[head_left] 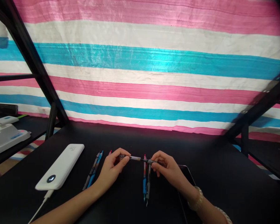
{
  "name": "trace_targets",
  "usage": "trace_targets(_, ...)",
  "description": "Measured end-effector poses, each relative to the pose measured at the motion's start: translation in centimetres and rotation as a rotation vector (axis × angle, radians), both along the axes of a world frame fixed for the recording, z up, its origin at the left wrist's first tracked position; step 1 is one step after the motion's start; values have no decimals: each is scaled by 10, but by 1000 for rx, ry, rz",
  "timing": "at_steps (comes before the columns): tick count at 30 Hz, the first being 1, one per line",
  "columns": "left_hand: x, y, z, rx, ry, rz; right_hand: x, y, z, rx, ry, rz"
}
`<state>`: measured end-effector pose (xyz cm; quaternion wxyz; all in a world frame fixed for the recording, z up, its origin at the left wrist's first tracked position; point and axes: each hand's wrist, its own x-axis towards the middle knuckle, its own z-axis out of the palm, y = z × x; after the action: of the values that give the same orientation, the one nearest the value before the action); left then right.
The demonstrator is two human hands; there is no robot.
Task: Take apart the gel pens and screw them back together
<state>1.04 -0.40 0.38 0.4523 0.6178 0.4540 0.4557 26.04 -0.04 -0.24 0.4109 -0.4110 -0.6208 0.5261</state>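
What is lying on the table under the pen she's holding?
Under the held pen, two pens lie side by side on the black table. Anything beneath the hands is hidden.

Both ends of the thin dark pen (137, 159) are covered by the fingers of the left hand (112, 170) and right hand (168, 171). The flat dark tablet (189, 186) is partly hidden under the right forearm and cut off by the bottom edge. The white charging cable (40, 205) exits the bottom edge. The white device (7, 137) is cropped at the left edge.
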Motion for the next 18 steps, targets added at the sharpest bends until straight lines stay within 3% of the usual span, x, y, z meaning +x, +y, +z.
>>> trace_targets(18, -4, 7, -2, -13, -163, 129, 4, 4, 8, -308, 441, -269)
